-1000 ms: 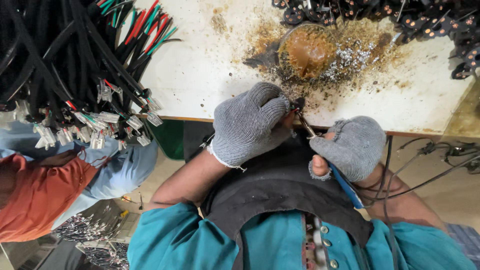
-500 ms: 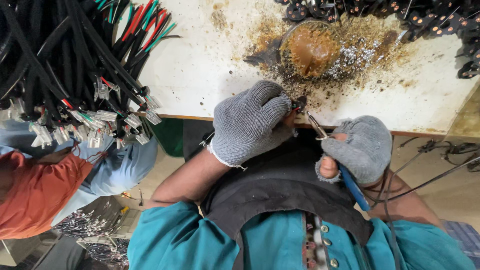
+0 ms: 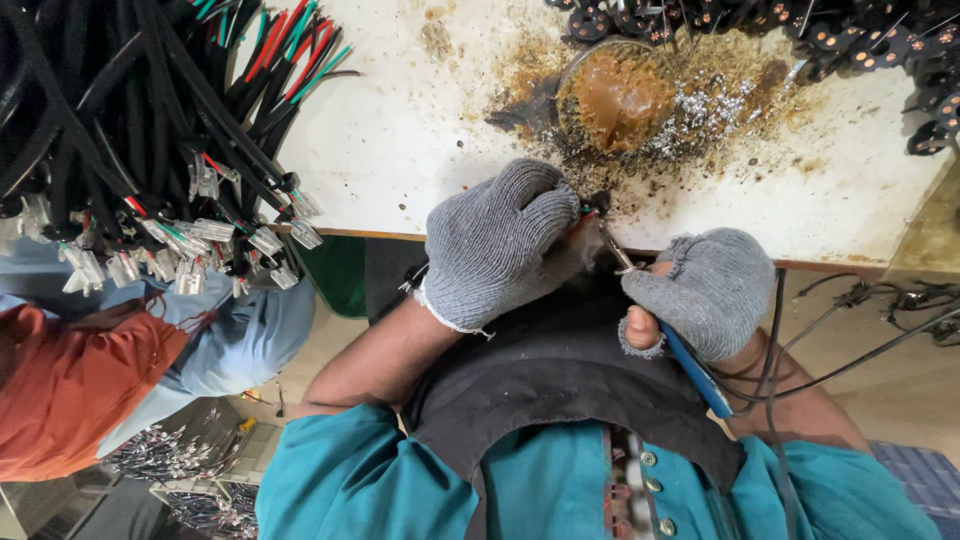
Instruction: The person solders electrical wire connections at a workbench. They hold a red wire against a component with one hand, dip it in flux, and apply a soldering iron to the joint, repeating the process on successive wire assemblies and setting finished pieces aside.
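Grey knit gloves (image 3: 497,243), blue-handled soldering iron (image 3: 690,362), white table (image 3: 400,130) — brown-stained, black cables (image 3: 110,110)

Grey knitted gloves on both, left hand (image 3: 497,243) and right hand (image 3: 712,291), cuffs fraying pale at the wrist, right thumb tip poking bare. Beyond the cuffs, forearms uncovered. Further back, teal shirt, buttoned placket, dark worn apron over the front.

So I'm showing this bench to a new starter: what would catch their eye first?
Two grey-gloved hands meet at the table's front edge: the left hand pinches a small part, the right hand holds a blue-handled iron. Behind them sits a brown-crusted dish; a black cable bundle fills the left.
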